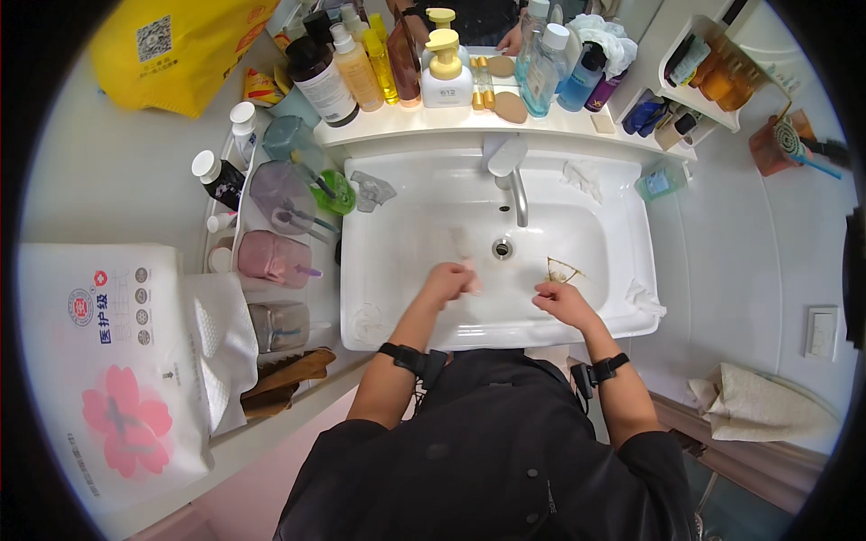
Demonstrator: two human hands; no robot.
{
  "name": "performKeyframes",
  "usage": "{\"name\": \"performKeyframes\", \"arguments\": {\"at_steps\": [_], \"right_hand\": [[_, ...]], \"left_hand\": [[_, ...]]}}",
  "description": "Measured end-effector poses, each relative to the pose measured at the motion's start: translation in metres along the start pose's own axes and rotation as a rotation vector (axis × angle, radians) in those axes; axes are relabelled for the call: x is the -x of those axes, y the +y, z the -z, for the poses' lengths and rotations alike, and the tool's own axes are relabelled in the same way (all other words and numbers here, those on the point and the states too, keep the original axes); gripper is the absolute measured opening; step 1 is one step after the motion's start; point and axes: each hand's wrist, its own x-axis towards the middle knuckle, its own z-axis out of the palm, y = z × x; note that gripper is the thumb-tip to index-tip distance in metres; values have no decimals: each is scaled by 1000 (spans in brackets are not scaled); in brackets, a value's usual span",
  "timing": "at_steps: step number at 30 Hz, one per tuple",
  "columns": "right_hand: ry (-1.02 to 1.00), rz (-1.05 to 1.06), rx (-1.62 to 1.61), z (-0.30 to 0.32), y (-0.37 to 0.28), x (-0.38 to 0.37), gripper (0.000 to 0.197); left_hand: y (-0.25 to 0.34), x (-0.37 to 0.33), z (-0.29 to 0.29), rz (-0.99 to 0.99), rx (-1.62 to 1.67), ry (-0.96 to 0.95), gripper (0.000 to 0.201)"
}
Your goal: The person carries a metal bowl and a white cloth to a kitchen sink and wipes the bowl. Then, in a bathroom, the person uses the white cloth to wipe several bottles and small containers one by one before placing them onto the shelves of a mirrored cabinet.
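Note:
Both my hands are over the white washbasin (397,230). My right hand (566,305), fingers closed, grips a thin gold-coloured triangular frame (566,267) that rises from the fingertips; its exact kind does not show. To the left of the drain (502,249), my left hand (446,284) is curled in a pinch and blurred by motion. A smeared pale pinkish shape (462,243) extends up from its fingertips, too unclear to name. The chrome faucet (519,194) stands beyond both hands; whether water runs, I cannot tell.
Crumpled clear plastic (372,190) and damp white tissues (582,178) lie on the basin rim. Pump bottles (445,72) and other toiletries crowd the shelf behind. Cups (275,259) and a large tissue pack (126,361) stand left. A beige towel (762,406) hangs right.

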Motion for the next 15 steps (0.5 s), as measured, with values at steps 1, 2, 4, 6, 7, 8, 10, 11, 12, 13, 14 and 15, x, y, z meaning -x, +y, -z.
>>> {"name": "performKeyframes", "arguments": {"at_steps": [1,2,4,6,7,8,10,11,12,13,14,15], "right_hand": [[-82,-32,-151,-4,-12,-5,38],[-80,-34,-142,-6,-23,-7,38],[-156,-195,-434,-9,-41,-9,32],[-172,-216,-447,-5,-28,-15,29],[-187,-237,-473,0,-18,-16,25],[-185,-243,-465,5,-12,-14,25],[-41,-315,-515,17,-2,-6,19],[-35,-318,-504,22,-3,-4,19],[32,-339,-574,31,5,-3,17],[113,-362,-664,46,20,-1,15],[171,-341,-712,62,40,2,15],[163,-334,-710,72,43,-2,15]], "left_hand": [[4,1,-16,2,7,-91,20],[10,4,-35,-5,17,-124,20],[14,6,-62,-13,42,-151,20],[16,1,-79,-104,-75,-248,24],[17,-3,-82,-109,-69,-258,24],[16,-9,-81,-142,-117,-217,25],[19,-25,-66,-227,-217,-54,26],[-3,-52,-38,-389,-332,177,25],[-11,-69,-6,-646,-705,462,27],[-4,-76,17,-631,-753,670,34],[23,-78,41,-465,-941,717,37],[3,-94,93,-501,-1039,888,41]]}}
